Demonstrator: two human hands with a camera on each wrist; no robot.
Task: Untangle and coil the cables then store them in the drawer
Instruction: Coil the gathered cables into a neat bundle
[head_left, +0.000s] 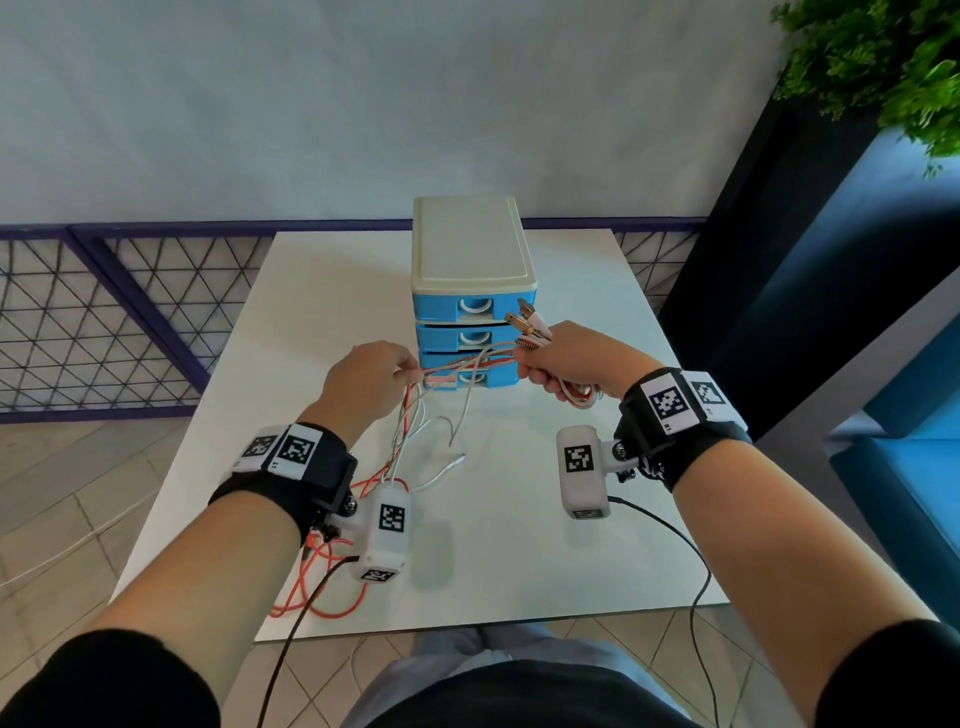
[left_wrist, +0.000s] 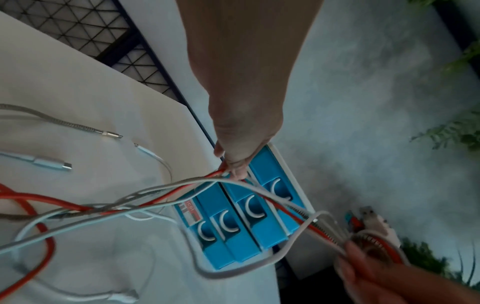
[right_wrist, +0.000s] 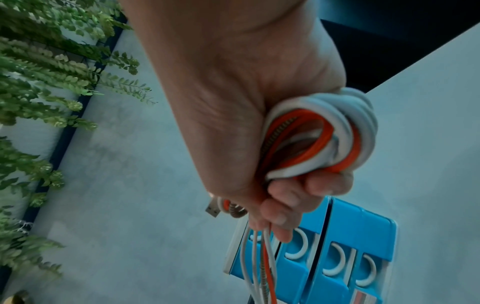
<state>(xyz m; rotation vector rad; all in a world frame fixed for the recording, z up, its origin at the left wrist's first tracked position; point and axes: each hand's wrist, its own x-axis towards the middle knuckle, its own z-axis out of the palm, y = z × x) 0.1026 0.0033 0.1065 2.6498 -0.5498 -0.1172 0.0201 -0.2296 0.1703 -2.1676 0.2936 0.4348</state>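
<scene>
Cables (head_left: 457, 364) stretch taut between both hands in the head view, in front of the blue drawer unit (head_left: 470, 306) at the far middle of the white table (head_left: 545, 519). The right hand (head_left: 569, 358) has its grip wrapped round a bundle, with the plug ends (head_left: 524, 322) sticking up past the thumb, probably so the coil has a fixed start. The left hand (head_left: 366, 379) pinches the strands further along, which likely keeps them together and under tension for the next wrap. Loose lengths, the orange cable (head_left: 332, 587) among them, trail over the near left of the table. All the drawers look closed, so storing is not yet begun.

From the left wrist, the left hand's fingertips (left_wrist: 235, 170) hold orange, white and braided strands above the drawer fronts (left_wrist: 249, 218); two free connectors (left_wrist: 55, 164) lie on the table well apart from the hands, so the slack is still unwound.

From the right wrist, the right hand's fingers (right_wrist: 306, 189) are curled tight over several white and orange loops (right_wrist: 324, 139), keeping the finished turns from springing open, with a plug (right_wrist: 213, 208) jutting out beside the palm.
</scene>
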